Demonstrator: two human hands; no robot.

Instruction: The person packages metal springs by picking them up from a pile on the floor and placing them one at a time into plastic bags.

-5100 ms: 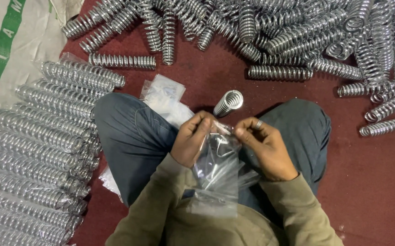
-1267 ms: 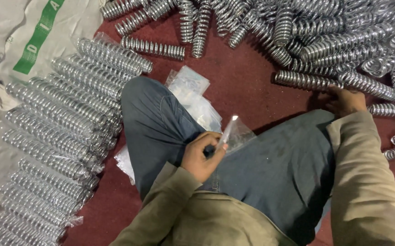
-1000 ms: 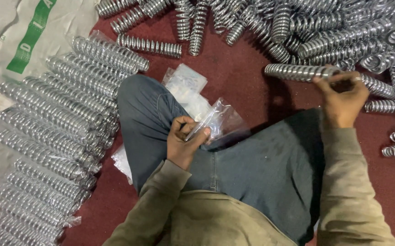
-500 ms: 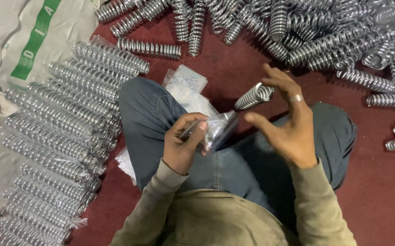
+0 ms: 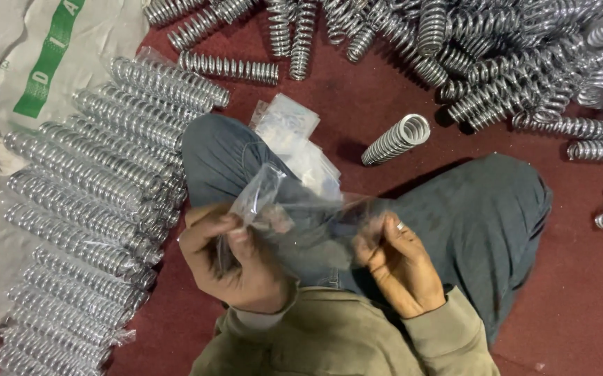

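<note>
Together both hands spread an empty clear bag.

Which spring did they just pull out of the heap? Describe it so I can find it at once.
Start at the big heap of loose silver coil springs along the top of the dark red floor. Just below it, beside the grey trouser knee, one silver coil spring lies alone. Unlike its neighbours, it touches no other spring and its open end faces up-right.

Dark red floor covering, matte, lit evenly. Loose heap of metal coil springs along top. Bagged springs in rows at left (on pale woven sacking).
</note>
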